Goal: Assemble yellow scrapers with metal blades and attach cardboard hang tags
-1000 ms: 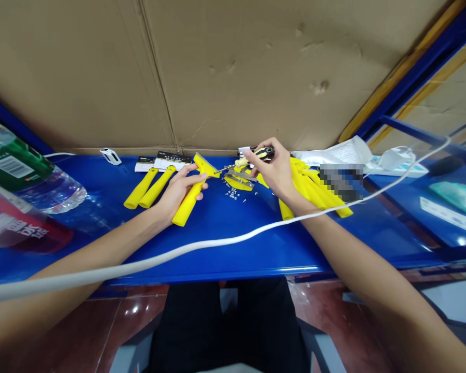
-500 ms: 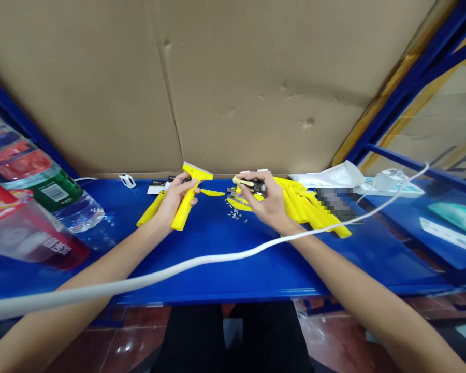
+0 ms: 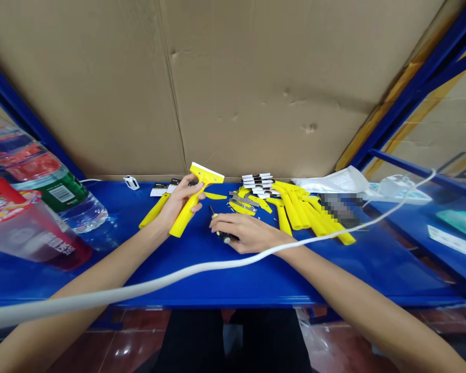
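My left hand [image 3: 174, 204] is closed round the neck of a yellow scraper [image 3: 184, 215], its wide blade end tilted up and away from me. In my right hand [image 3: 243, 230] is a black-and-cream screwdriver [image 3: 226, 238], held low over the table with its thin tip pointing away. Just beyond that hand lie yellow cover plates and metal blades [image 3: 243, 203] in a loose heap, with tiny screws partly hidden by the fingers. Several yellow scraper handles [image 3: 297, 210] are piled to the right. Another yellow scraper [image 3: 154, 211] rests behind my left wrist.
A white cable [image 3: 202, 266] crosses in front of both forearms. On the left stand a large water bottle [image 3: 62, 189] and a red-lidded cup [image 3: 31, 233]. Small black-and-white packets [image 3: 257, 182] are stacked at the back of the blue table [image 3: 217, 282], near a white bag [image 3: 330, 181].
My right hand has drawn back toward me and left from the parts heap, turning the screwdriver over. The packets and heap show more fully. The scraper stays in my left hand.
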`<state>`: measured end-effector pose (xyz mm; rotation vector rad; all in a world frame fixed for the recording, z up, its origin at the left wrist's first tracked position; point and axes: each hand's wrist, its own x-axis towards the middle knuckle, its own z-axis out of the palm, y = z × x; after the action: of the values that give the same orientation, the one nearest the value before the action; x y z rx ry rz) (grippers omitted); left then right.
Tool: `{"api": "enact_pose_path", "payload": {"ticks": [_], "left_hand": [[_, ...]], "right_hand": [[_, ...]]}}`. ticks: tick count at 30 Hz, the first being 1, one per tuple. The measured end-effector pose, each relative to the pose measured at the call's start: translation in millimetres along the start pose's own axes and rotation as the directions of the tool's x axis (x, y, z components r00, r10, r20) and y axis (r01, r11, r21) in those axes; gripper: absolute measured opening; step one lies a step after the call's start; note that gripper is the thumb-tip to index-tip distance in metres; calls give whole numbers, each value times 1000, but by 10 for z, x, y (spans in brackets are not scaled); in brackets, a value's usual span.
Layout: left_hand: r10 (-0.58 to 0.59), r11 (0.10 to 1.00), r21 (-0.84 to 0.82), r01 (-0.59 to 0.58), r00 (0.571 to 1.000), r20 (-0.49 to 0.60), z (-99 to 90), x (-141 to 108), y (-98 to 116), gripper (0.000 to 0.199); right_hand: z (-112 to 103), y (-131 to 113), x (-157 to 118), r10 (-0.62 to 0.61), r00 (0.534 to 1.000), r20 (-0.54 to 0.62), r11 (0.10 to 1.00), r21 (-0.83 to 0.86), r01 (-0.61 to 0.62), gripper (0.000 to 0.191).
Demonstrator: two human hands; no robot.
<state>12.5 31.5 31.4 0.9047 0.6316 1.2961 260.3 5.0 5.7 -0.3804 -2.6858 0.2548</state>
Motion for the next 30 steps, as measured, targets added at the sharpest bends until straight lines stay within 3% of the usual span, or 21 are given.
{"api": "enact_pose_path", "payload": {"ticks": [8, 13, 16, 19, 21, 30], "left_hand": [[-56, 994, 93, 59, 998, -29, 59, -52, -136, 54], [-63, 987, 144, 75, 994, -85, 26, -31, -216, 56], [-61, 986, 144, 79, 990, -130, -4, -12, -252, 55], [-68, 986, 140, 90, 986, -152, -6, -10, -264, 55], [-77, 985, 144, 99, 985, -151, 10, -19, -259, 54], [-95, 986, 127, 104, 993, -72, 35, -69, -276, 60]], "right_hand": [[46, -85, 45, -16, 999, 50, 999, 44, 13, 52], [-81, 113, -50, 111, 990, -91, 994, 4, -111, 41], [-248, 369, -136, 236, 954, -186, 968, -41, -247, 32], [-373, 588, -216, 383, 919, -91, 922, -19, -386, 18], [-411, 664, -254, 419, 908, -10, 908, 16, -418, 10], [-498, 685, -340, 373, 896, 241, 889, 184, -420, 14]]}}
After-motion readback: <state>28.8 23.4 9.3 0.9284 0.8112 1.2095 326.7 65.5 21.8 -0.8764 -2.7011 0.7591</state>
